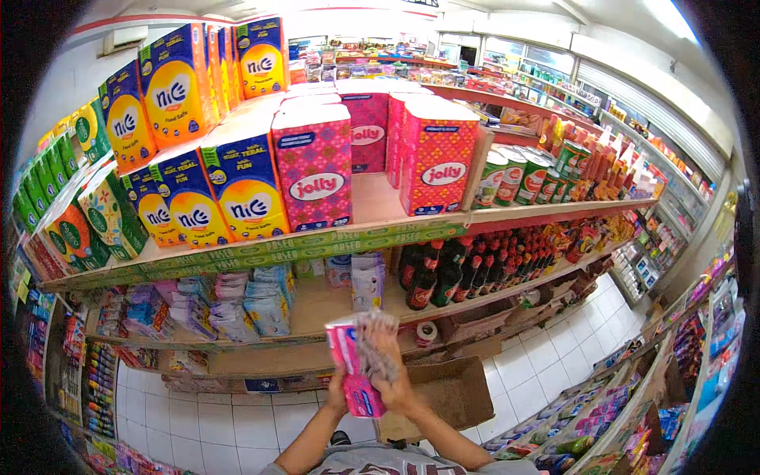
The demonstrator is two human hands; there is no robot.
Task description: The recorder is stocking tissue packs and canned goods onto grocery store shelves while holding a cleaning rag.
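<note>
In front of my body, my left hand [336, 393] grips the left side of a pink tissue pack [363, 396], which is held upright and tilted. My right hand [396, 383] holds a crumpled greyish cloth [377, 347] against the pack's right side, its thumb near the pack's front. The cloth is blurred and covers part of the pack. Beyond my hands, on the upper shelf [374, 199], pink Jolly tissue packs [313, 172] stand beside a gap. Blue and yellow Nice packs [244, 187] fill the place left of them.
Dark sauce bottles [423, 279] and wrapped packs [267, 303] occupy the shelf below. An open cardboard box [451, 392] rests low at my right, near a paper roll [426, 333]. Cans [528, 181] stand at the upper right. Stocked shelving [585, 421] closes in along the right.
</note>
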